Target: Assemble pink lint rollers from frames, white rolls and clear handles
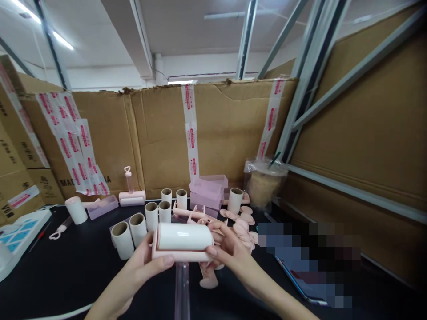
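A lint roller (184, 237) with a glossy white roll in a pink frame is held level in front of me, its see-through handle pointing down toward me. My left hand (144, 263) grips the frame's left end, thumb along the lower pink bar. At the right end, my right hand (231, 250) pinches the frame between thumb and fingers. Just behind lie loose pink frame parts (196, 214) and a pile of pink discs (243, 227). Several white paper-core rolls (122, 240) stand upright to the left and behind.
Lilac boxes (206, 195) are stacked at the back beside a bagged drink cup (265, 182). Another lint roller (132, 197) stands by the cardboard wall (160, 133). A phone-like device (300, 271), partly blurred, lies right; a white-and-blue tray (20, 240) sits left.
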A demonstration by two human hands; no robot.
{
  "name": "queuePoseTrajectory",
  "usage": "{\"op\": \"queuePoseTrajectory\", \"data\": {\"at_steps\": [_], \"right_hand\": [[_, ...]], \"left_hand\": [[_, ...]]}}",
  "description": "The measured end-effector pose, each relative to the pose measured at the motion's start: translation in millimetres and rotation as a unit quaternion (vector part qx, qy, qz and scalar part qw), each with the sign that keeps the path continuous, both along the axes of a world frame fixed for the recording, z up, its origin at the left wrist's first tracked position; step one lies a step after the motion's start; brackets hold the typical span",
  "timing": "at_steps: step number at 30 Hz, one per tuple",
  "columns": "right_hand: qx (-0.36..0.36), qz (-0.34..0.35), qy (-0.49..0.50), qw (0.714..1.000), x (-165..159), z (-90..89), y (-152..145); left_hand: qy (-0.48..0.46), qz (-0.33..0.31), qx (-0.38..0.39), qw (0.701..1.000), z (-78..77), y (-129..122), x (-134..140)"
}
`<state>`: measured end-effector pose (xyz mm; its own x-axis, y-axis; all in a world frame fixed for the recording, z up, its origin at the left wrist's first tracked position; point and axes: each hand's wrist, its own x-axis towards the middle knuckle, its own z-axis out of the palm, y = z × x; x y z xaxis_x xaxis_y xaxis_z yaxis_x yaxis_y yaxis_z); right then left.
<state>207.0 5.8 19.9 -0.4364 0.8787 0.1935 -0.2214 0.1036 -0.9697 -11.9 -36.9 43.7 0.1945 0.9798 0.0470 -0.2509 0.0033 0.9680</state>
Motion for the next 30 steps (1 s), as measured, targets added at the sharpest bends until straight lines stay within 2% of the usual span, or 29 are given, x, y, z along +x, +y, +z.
{"op": "queuePoseTrajectory", "data": {"at_steps": [3,5,7,9,12,16,19,24,30], "right_hand": [[-0.014,0.018,-0.005,1.000,3.1,-7.3,1.9],[-0.019,0.037,-0.028,0.999,0.5,-12.9,-0.6],[-0.020,0.060,-0.058,0.996,-4.9,-18.3,-4.4],[-0.011,0.085,-0.091,0.992,-10.0,-21.1,-7.3],[0.038,0.091,-0.165,0.981,-11.9,-15.5,-8.8],[0.139,0.093,-0.292,0.942,-7.6,5.6,-11.2],[0.167,0.109,-0.345,0.917,-7.5,17.3,-16.4],[0.130,0.151,-0.313,0.929,-8.6,22.6,-24.1],[0.171,0.166,-0.326,0.915,-1.0,30.0,-23.5]], "left_hand": [[0.131,0.112,0.092,0.981,-5.6,8.9,-6.8],[0.237,0.141,0.137,0.952,-6.2,9.2,-8.1],[0.337,0.096,0.144,0.926,-4.5,5.0,-5.7],[0.414,0.012,0.115,0.903,-2.2,0.1,-0.6],[0.488,-0.055,0.090,0.866,-0.6,-3.2,6.2],[0.538,-0.104,0.114,0.828,-0.4,-5.0,7.5],[0.561,-0.140,0.141,0.803,0.5,-10.3,7.7],[0.566,-0.151,0.167,0.793,4.5,-19.2,12.3],[0.564,-0.144,0.200,0.788,3.3,-17.5,14.7]]}}
